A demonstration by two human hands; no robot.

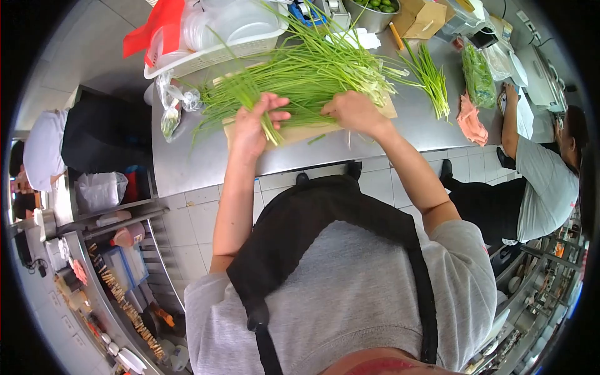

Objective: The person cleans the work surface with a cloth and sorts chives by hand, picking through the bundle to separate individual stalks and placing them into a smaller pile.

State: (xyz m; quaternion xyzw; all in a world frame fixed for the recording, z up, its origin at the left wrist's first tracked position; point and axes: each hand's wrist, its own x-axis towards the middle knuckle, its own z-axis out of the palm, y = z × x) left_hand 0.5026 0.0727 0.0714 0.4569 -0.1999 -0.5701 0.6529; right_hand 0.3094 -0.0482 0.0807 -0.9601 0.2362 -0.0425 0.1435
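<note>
My left hand (255,122) is closed around a small bunch of chives (244,87), long thin green stalks, with the pale cut ends poking out below the fingers. Its outer fingers are partly extended. A big heap of chives (312,69) lies across a tan board (384,112) in front of me, pale ends toward the right. My right hand (359,114) is pinched at the near edge of this heap, its fingertips on chives there. Below that hand hangs a thin pale strand. Exactly how many stalks it grips is hidden.
A white basket (215,57) of clear plastic containers and a knotted plastic bag (170,115) stand left. Rightward lie another chive bunch (430,81), bagged greens (478,78) and a pink cloth (471,122). Behind is a bowl of green fruit (375,15). A co-worker (537,181) stands at right.
</note>
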